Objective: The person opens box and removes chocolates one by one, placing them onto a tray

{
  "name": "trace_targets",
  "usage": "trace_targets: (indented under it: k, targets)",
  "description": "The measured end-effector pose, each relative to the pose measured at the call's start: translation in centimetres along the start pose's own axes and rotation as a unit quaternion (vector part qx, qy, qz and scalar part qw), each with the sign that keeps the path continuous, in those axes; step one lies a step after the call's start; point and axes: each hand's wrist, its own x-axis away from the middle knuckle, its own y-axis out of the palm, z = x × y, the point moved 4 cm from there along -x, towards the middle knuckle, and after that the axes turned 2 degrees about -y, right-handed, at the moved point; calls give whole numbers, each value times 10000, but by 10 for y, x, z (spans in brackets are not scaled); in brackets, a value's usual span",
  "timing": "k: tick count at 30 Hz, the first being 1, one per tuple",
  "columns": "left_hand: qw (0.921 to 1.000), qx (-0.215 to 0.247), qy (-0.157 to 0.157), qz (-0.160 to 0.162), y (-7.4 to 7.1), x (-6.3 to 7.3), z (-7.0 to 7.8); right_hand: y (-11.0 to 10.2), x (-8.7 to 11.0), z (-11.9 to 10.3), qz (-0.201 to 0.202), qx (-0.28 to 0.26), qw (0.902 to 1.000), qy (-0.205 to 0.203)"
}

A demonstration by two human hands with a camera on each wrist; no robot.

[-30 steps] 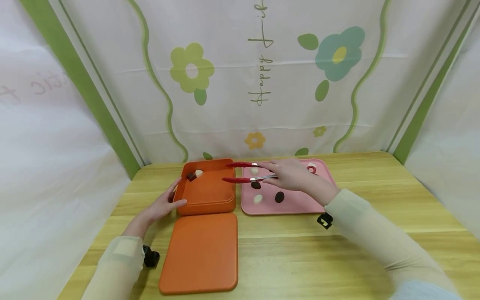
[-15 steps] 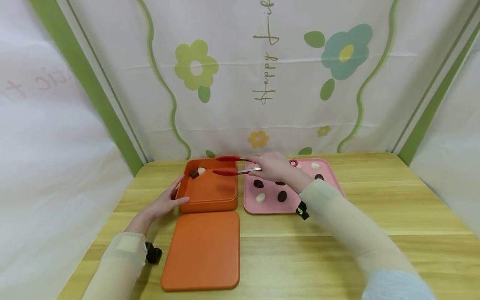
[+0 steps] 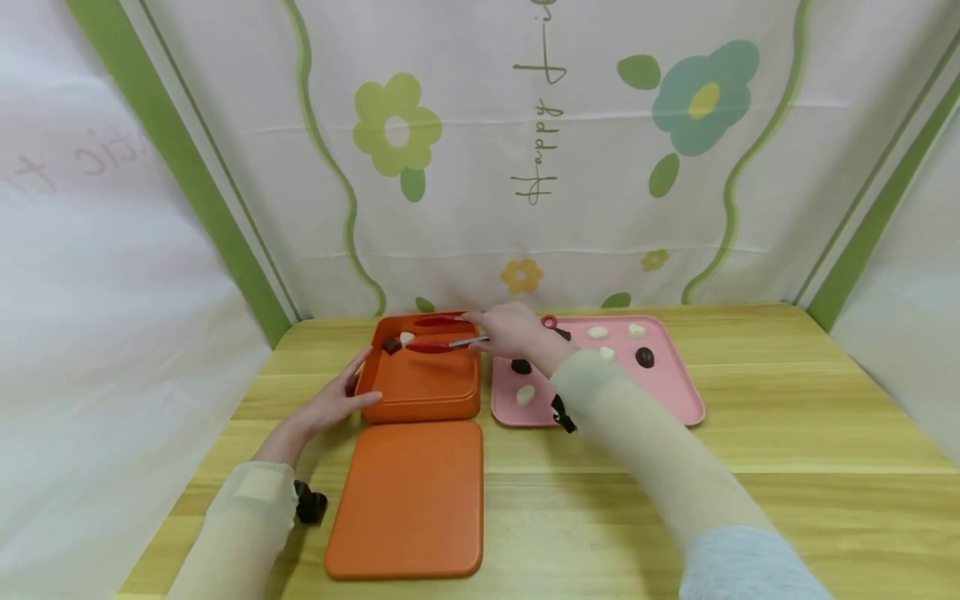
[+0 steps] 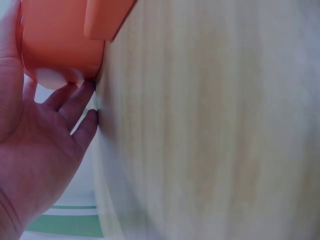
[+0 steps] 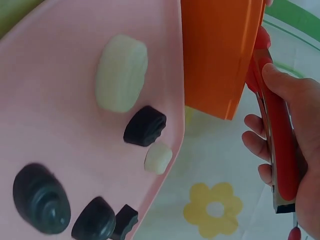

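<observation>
My left hand (image 3: 327, 408) is at the left side of the open orange box (image 3: 431, 410). Its thumb lies by the front corner and its extended fingers touch the side wall (image 4: 60, 55). My right hand (image 3: 516, 333) grips a pair of tongs with red tips (image 3: 431, 347) and a red handle (image 5: 280, 145). Those tips are spread apart above the back of the box, and I see nothing held between them. A dark brown chocolate-like piece (image 3: 392, 344) and a white piece (image 3: 407, 337) lie in the box's back left corner, close to the tips.
Right of the box, a pink tray (image 3: 675, 400) bears several dark and white chocolate-like pieces, such as a dark oval (image 3: 644, 357). A flat orange lid (image 3: 408, 504) lies in front of the box. Printed cloth (image 3: 480, 167) stands behind the table.
My right hand has carried the tongs leftward, from the tray's left part to over the box, uncovering more pieces on the tray. My left hand keeps its place on the box.
</observation>
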Motion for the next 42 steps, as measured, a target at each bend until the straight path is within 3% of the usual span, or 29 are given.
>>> trace_targets:
  k: [12,20,42]
  targets:
    - [9996,-120,240,7,3,-4,7,9,-18,-11,-261,228,9994,93]
    - [9998,-103,168,-58,5,-3,8,16,-25,-12,-408,291,9986,175]
    - [9999,-18,128,5,0,-2,1,17,-27,-15,-638,-182,9978,-30]
